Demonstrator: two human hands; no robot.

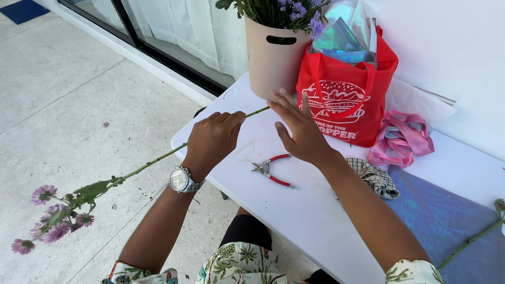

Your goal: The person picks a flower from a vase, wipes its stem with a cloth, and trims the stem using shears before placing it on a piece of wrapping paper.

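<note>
My left hand [213, 139] grips a long green flower stem [152, 162] near its cut end. The stem slants down to the left past the table edge, ending in small purple blooms [50, 221] over the floor. My right hand [300, 129] hovers open, fingers spread, just right of the stem's cut tip, holding nothing. Red-handled pliers [272, 169] lie on the white table [315, 215] below both hands.
A beige bucket [271, 60] of purple flowers stands at the table's far corner beside a red tote bag [344, 100] with iridescent wrap. Pink ribbon [402, 138], a checked cloth [374, 178], an iridescent sheet [447, 221] and another stem [471, 241] lie to the right.
</note>
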